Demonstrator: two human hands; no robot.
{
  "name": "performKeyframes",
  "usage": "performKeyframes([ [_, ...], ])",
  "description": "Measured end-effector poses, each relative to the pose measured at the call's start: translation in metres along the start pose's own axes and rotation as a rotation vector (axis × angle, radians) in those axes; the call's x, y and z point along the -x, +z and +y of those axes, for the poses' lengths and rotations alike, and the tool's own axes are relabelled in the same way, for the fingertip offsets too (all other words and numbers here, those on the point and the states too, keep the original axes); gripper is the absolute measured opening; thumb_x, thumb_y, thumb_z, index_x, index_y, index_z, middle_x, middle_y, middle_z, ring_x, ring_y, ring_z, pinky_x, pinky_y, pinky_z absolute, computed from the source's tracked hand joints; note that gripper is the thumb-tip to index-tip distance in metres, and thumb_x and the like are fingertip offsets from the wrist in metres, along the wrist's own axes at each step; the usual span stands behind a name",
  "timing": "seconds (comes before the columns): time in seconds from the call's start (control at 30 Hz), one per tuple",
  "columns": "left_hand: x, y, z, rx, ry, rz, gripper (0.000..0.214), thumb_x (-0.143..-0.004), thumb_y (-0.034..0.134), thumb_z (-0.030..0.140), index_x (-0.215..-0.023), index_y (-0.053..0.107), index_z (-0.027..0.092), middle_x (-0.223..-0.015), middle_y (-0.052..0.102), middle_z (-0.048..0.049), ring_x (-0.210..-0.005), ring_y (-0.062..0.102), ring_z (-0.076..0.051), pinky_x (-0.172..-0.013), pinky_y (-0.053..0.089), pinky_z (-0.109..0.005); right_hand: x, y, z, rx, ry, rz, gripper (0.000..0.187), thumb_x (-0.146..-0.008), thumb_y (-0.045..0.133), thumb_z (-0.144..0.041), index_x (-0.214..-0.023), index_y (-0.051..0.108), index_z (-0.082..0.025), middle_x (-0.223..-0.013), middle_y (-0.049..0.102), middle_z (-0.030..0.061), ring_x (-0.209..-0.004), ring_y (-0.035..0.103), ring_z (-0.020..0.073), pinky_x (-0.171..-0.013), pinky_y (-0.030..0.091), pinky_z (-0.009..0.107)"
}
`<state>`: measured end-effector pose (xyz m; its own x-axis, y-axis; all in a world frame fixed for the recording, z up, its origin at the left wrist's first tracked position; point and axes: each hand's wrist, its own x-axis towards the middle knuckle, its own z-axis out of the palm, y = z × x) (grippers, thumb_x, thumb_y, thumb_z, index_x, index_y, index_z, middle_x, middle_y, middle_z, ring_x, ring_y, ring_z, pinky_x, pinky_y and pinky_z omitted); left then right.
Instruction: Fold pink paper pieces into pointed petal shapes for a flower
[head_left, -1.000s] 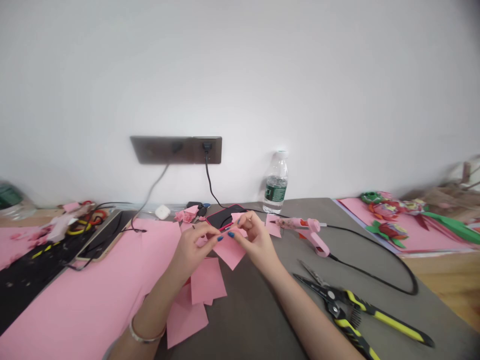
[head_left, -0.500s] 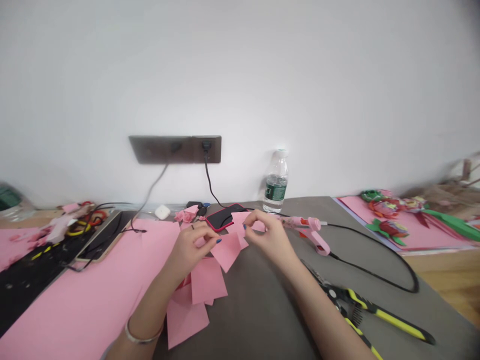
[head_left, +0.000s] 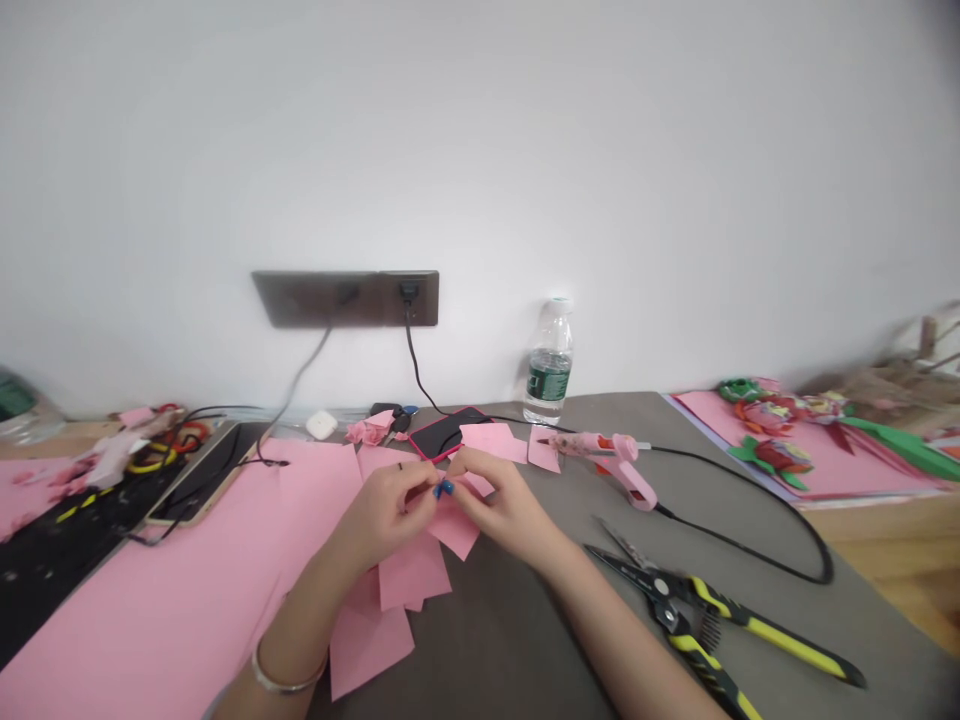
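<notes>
My left hand [head_left: 391,515] and my right hand [head_left: 504,500] meet at their fingertips above the pink paper squares [head_left: 415,572]. Thumb and forefinger are pinched together on each hand. Whatever lies between them is hidden or too small to name. Just under the fingertips lies one pink square [head_left: 456,530], partly covered by my hands. Beyond my right hand, another pink paper piece [head_left: 491,438] overlaps a red-edged phone [head_left: 435,436]. A pink glue gun [head_left: 619,468] rests to the right, its nozzle over a small pink piece [head_left: 541,455].
Yellow-and-black pliers [head_left: 664,590] lie at the right front. A water bottle [head_left: 550,370] stands against the wall. Large pink sheets [head_left: 172,600] and a second phone [head_left: 206,480] lie left. Paper flowers [head_left: 776,455] sit far right. The glue gun's black cable [head_left: 817,540] loops across the table.
My right hand has moved left and slightly down, away from the paper by the phone, so its fingertips now meet those of my left hand. The view has shifted slightly.
</notes>
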<state>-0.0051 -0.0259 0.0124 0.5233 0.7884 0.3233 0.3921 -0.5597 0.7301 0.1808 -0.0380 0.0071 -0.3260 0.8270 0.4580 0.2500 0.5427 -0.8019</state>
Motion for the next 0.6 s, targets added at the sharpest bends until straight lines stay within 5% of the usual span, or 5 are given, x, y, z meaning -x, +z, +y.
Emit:
performKeyframes([
  [0.17, 0.002, -0.005, -0.002, -0.028, -0.001, 0.038, 0.02, -0.076, 0.043, 0.01, -0.061, 0.037, 0.021, -0.059, 0.034, 0.0048, -0.056, 0.035, -0.012, -0.054, 0.025, -0.025, -0.001, -0.014, -0.003, 0.044, -0.03, -0.001, 0.016, -0.094, 0.049, -0.019, -0.079, 0.052, -0.022, -0.078, 0.056, 0.0024, -0.075, 0.051, 0.0191, -0.07, 0.04, 0.031],
  [0.37, 0.002, -0.019, -0.013, -0.002, -0.051, 0.196, 0.02, -0.081, 0.043, 0.013, -0.063, 0.039, 0.021, -0.061, 0.033, 0.0047, -0.055, 0.031, -0.012, -0.053, 0.023, -0.026, -0.002, -0.056, -0.002, -0.101, 0.014, 0.319, 0.027, -0.097, 0.055, -0.036, -0.073, 0.051, -0.023, -0.072, 0.051, -0.0001, -0.069, 0.048, 0.018, -0.065, 0.038, 0.03],
  [0.6, 0.0, -0.008, -0.002, 0.094, -0.004, 0.03, 0.032, -0.096, 0.042, 0.035, -0.079, 0.064, 0.018, -0.072, 0.063, -0.0027, -0.07, 0.058, -0.018, -0.064, 0.043, -0.027, -0.003, -0.031, -0.003, -0.19, 0.085, 0.023, 0.014, -0.091, 0.062, -0.031, -0.082, 0.068, -0.021, -0.084, 0.068, 0.0053, -0.081, 0.061, 0.0213, -0.073, 0.046, 0.033],
])
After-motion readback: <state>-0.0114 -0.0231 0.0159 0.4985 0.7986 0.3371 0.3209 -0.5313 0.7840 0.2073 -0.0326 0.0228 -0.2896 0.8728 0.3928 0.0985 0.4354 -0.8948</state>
